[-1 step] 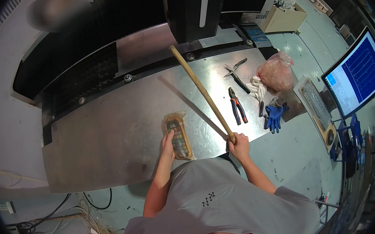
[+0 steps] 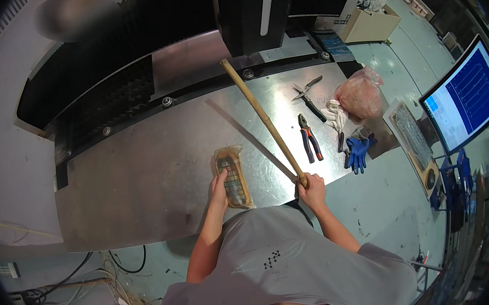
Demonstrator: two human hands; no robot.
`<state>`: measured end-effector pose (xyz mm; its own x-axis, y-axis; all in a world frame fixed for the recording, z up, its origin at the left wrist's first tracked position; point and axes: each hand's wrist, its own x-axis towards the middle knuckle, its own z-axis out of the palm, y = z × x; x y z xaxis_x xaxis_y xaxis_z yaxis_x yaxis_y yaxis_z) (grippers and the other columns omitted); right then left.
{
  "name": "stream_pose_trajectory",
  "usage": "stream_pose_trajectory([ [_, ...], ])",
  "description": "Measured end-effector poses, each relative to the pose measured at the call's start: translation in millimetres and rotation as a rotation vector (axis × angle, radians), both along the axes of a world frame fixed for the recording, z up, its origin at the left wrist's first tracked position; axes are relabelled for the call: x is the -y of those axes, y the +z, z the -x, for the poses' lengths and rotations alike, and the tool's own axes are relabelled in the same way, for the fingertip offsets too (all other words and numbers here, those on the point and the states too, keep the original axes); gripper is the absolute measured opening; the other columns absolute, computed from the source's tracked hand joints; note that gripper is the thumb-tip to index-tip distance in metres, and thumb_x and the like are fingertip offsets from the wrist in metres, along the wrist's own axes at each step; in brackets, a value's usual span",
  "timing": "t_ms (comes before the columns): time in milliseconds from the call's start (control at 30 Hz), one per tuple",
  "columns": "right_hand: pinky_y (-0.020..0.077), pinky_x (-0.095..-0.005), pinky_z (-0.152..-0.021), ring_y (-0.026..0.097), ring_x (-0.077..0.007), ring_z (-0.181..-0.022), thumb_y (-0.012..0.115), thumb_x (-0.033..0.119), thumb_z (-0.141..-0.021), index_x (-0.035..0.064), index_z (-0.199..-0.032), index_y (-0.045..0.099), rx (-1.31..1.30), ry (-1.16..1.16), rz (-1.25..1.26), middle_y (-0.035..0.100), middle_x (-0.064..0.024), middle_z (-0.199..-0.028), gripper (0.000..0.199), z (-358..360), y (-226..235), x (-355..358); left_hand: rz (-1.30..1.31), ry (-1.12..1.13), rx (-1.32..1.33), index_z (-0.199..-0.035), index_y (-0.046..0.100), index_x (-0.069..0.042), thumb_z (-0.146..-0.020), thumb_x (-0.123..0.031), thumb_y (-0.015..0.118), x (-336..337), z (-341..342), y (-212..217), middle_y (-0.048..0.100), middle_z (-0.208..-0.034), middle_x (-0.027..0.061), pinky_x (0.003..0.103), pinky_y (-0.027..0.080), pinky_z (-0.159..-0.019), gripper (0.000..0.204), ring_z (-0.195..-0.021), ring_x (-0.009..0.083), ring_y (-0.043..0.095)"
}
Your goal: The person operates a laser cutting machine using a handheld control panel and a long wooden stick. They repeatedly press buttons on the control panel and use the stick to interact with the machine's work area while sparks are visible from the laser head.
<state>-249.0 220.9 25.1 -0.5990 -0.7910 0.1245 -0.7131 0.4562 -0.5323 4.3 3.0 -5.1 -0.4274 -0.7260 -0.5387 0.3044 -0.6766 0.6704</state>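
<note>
My left hand (image 2: 219, 192) grips the left edge of an oblong packet (image 2: 236, 182) with its thumb on top. The packet has a yellowish, wrapped-looking border and a grid of dull green and brown squares; its exact kind I cannot tell. In my right hand (image 2: 313, 191) is the near end of a bamboo stick (image 2: 266, 118), fingers wrapped round it. The stick slants up and away to the left over the metal table (image 2: 140, 174), casting a shadow beside it. Pliers (image 2: 309, 138) with black and orange handles lie to the right of the stick.
Farther right are cutting pliers (image 2: 311, 102), a white cloth-like glove (image 2: 335, 114), a blue glove (image 2: 360, 152) and a pinkish plastic bag (image 2: 361, 94). A keyboard (image 2: 410, 130) and a monitor (image 2: 466, 96) stand beyond. A black machine column (image 2: 249, 17) rises behind the table.
</note>
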Motion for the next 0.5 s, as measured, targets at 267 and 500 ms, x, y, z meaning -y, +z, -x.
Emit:
stream_pose_trajectory([
  [267,0.0456,-0.0472,-0.077,0.062,-0.0358,-0.08,0.074,0.018,-0.082,0.0101,-0.1,0.071,-0.007,-0.007,0.003,0.062,-0.0144,-0.076,0.02,0.8,-1.0,0.5,0.0,-0.026,-0.001,-0.13,0.066,-0.003,-0.105,-0.035,0.069,0.6,0.2,-1.5,0.073,-0.115,0.0057,0.032,0.057,-0.088,0.041,-0.101,0.0161,0.07],
  [500,0.0458,-0.0466,-0.077,0.062,-0.0355,-0.08,0.075,0.018,-0.083,0.0104,-0.102,0.072,-0.009,-0.006,0.006,0.063,-0.0144,-0.077,0.021,5.0,-1.4,7.4,0.021,-0.042,-0.024,-0.132,0.064,-0.002,-0.104,-0.036,0.07,7.4,4.0,2.9,0.072,-0.116,0.0068,0.032,0.056,-0.09,0.044,-0.103,0.0168,0.069],
])
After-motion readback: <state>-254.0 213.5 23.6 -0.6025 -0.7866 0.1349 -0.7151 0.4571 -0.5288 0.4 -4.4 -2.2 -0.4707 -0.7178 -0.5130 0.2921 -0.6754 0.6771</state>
